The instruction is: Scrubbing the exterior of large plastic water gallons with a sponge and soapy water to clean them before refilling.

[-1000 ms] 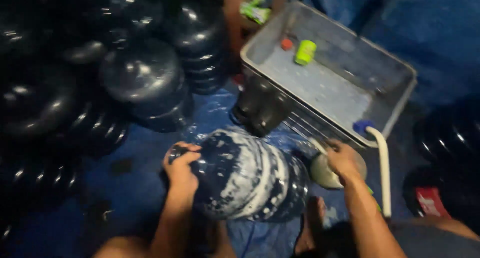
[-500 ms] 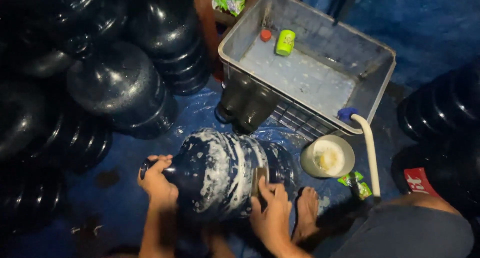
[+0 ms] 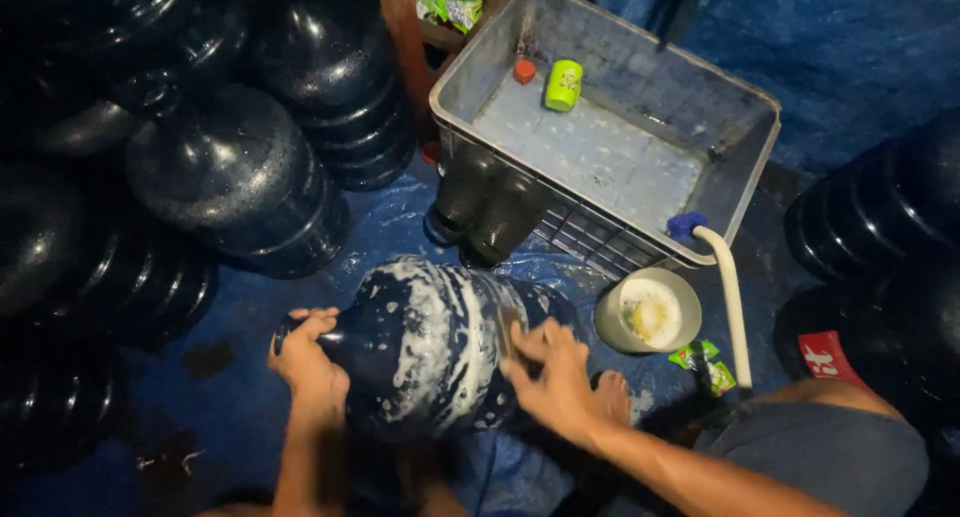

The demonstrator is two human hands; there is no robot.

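Right hand (image 3: 555,377) moved onto soapy jug (image 3: 430,342), beside cup (image 3: 648,312).

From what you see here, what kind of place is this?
Probably a washing spot for large water jugs: a foam-covered jug lies on a blue tarp, many dark jugs are piled around, and a grey tub holds water.

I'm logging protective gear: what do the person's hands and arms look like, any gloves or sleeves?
No gloves and no sleeves in view: the left hand and right hand are bare, as are both forearms. No watch, rings or bands are visible. Grey shorts show at the lower right.
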